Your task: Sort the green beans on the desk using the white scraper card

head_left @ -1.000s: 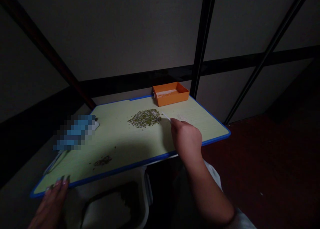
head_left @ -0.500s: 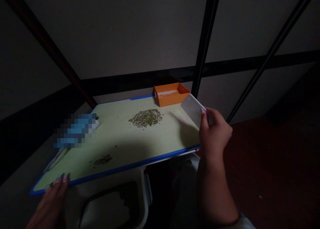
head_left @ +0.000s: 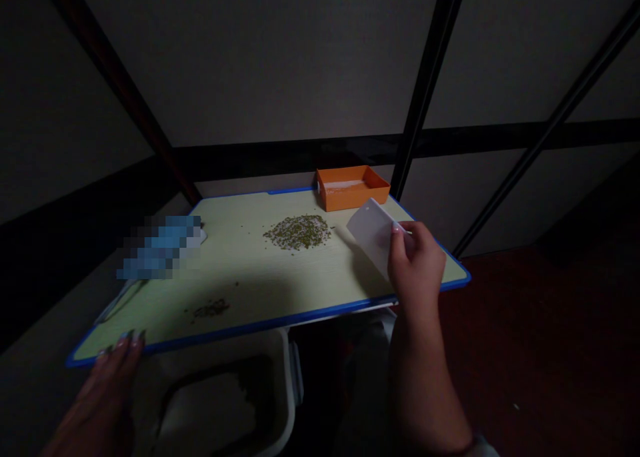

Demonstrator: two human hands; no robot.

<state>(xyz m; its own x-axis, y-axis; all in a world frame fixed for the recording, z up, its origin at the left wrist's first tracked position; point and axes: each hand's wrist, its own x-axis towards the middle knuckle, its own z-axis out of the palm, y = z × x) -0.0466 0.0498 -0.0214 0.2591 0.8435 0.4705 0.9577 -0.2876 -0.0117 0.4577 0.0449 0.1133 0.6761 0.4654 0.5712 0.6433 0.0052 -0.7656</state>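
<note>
One orange box (head_left: 356,198) stands at the far edge of the board (head_left: 280,280), one blurred blue thing (head_left: 163,247) at its left. Two grain piles (head_left: 211,308) lie apart, bare board between them. One tub (head_left: 288,410) sits below the near edge. Right of the bigger pile (head_left: 300,232), the right hand (head_left: 417,257) pinches one white card (head_left: 369,236). The left hand's (head_left: 106,385) fingers lap the near edge; whether they grip, I can't tell.

Granule heap (head_left: 299,232) on board (head_left: 230,220), box (head_left: 357,198) behind right, tub (head_left: 290,390) below near edge.
</note>
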